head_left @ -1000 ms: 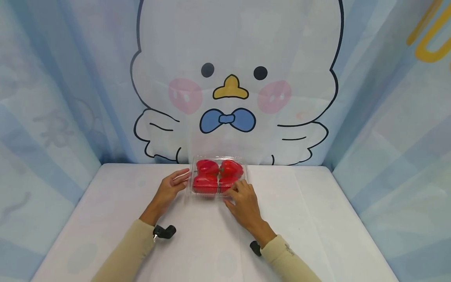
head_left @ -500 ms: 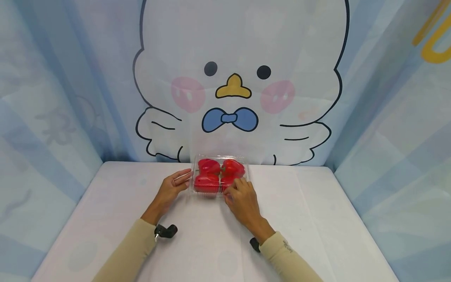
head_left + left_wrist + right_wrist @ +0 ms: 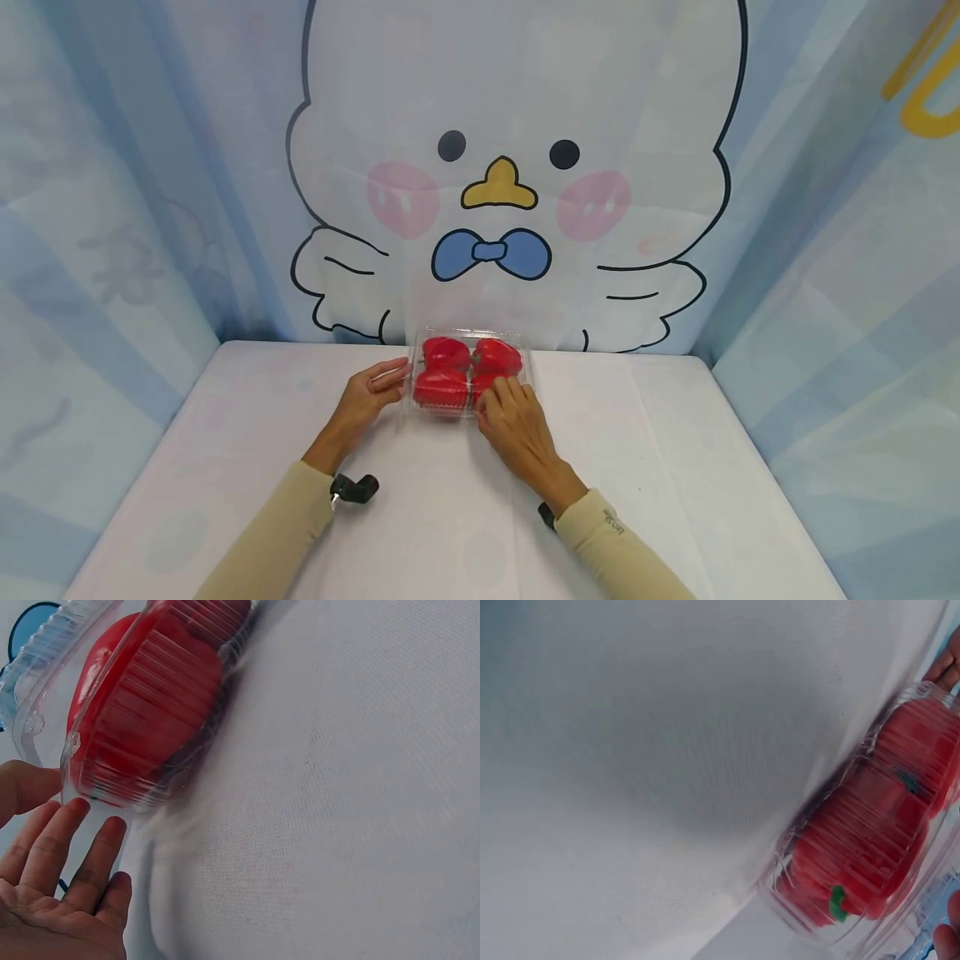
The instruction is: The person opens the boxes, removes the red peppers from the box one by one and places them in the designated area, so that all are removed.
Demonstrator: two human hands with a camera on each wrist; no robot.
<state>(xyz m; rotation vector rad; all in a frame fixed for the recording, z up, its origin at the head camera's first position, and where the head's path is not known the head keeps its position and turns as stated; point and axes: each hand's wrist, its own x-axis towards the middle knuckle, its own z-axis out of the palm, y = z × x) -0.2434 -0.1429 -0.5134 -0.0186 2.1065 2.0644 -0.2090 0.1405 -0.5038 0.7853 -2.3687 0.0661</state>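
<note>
A clear plastic clamshell box (image 3: 467, 414) sits at the table's far edge, with several red bell peppers (image 3: 441, 388) inside. In the left wrist view its lid (image 3: 45, 664) stands up from the ribbed tray, leaving a gap. My left hand (image 3: 362, 403) is at the box's left side; its thumb (image 3: 30, 787) reaches the rim and its fingers are extended. My right hand (image 3: 517, 423) has its fingers curled over the front right corner, hiding part of one pepper. Only fingertips (image 3: 946, 941) show beside the lid edge in the right wrist view.
A white-covered table (image 3: 442, 517) spreads in front of the box. Behind it hangs a curtain (image 3: 502, 83) with a cartoon bird, and blue-white curtains flank both sides. Each wrist carries a small black camera, as on the left wrist (image 3: 355, 488).
My right hand's thumb and fingers have closed together at the box's front right corner, where they stood apart before. My left hand stays at the left side. The whole head view has shifted slightly.
</note>
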